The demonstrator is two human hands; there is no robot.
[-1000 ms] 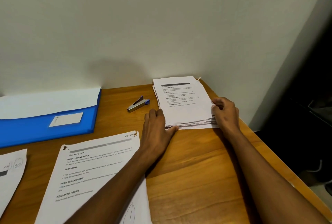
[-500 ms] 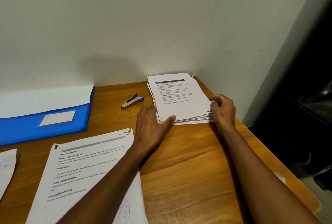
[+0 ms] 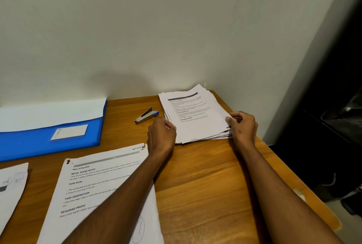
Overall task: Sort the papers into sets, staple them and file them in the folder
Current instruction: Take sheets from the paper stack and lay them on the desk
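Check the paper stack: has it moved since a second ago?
Yes. The stack has twisted: its far right corner now rides up against the wall, with sheets fanned, both hands at its sides.

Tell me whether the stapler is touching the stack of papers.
Apart. The head view shows a strip of bare wood between the stapler and the left edge of the stack of papers.

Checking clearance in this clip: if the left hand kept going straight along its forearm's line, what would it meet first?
Probably the paper stack: the left hand already sits at its near left edge. The stapler lies just left of that line, though depth is unclear.
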